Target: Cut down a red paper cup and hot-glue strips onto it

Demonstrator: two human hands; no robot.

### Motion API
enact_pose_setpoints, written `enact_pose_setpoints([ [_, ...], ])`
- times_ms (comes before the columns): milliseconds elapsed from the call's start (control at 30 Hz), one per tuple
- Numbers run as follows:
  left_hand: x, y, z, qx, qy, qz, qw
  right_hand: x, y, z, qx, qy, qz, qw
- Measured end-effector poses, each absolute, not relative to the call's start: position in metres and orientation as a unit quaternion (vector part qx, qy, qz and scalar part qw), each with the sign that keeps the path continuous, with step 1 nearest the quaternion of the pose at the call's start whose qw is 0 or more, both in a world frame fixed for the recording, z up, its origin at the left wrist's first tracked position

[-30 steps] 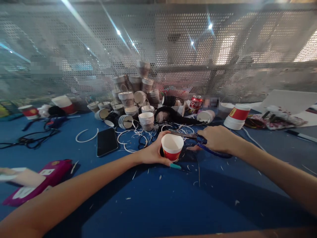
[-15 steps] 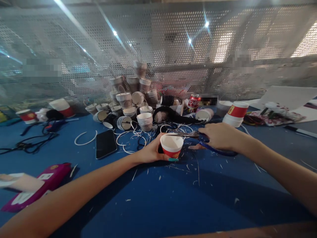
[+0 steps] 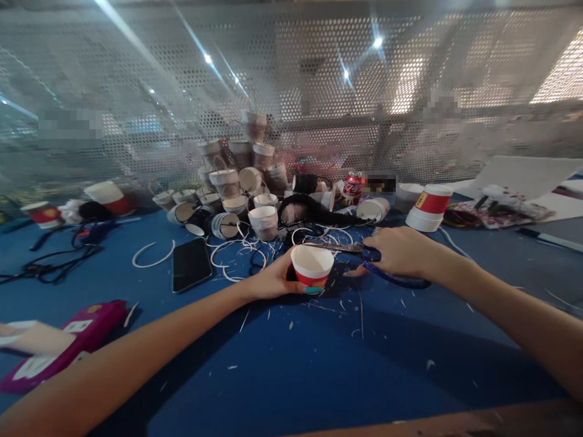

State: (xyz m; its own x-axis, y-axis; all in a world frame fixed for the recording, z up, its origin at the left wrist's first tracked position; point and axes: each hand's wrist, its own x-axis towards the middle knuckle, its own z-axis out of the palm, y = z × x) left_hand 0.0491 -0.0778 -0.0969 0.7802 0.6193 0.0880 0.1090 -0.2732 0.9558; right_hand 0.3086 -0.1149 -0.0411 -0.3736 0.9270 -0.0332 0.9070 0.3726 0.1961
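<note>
My left hand [image 3: 272, 281] is wrapped round a small paper cup [image 3: 312, 265], red below and white inside, held just above the blue table [image 3: 291, 364]. My right hand [image 3: 401, 253] grips blue-handled scissors [image 3: 364, 255]; their blades point left and reach the far rim of the cup. White paper trimmings [image 3: 237, 252] lie on the table behind the cup.
A heap of cut cups [image 3: 241, 182] is piled against the perforated metal screen [image 3: 291, 91]. A black phone [image 3: 190, 264] lies left of my hands. A stack of red-and-white cups [image 3: 428, 209], a soda can [image 3: 351, 187], black cables [image 3: 54, 261] and a magenta pouch [image 3: 68, 340] stand around.
The cup, both hands and the scissors sit slightly higher and further left in view as the camera shifted. The grips are the same.
</note>
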Motion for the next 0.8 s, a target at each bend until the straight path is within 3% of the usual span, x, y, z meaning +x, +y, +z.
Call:
enact_pose_setpoints([
  [300,0.056,-0.078,-0.103,0.798,0.235,0.267,0.486,0.306,-0.113,-0.041,0.559,0.818,0.103,0.084],
  [800,0.053,-0.069,-0.098,0.786,0.179,0.225,0.547,0.303,-0.114,-0.041,0.542,0.832,0.09,0.083],
])
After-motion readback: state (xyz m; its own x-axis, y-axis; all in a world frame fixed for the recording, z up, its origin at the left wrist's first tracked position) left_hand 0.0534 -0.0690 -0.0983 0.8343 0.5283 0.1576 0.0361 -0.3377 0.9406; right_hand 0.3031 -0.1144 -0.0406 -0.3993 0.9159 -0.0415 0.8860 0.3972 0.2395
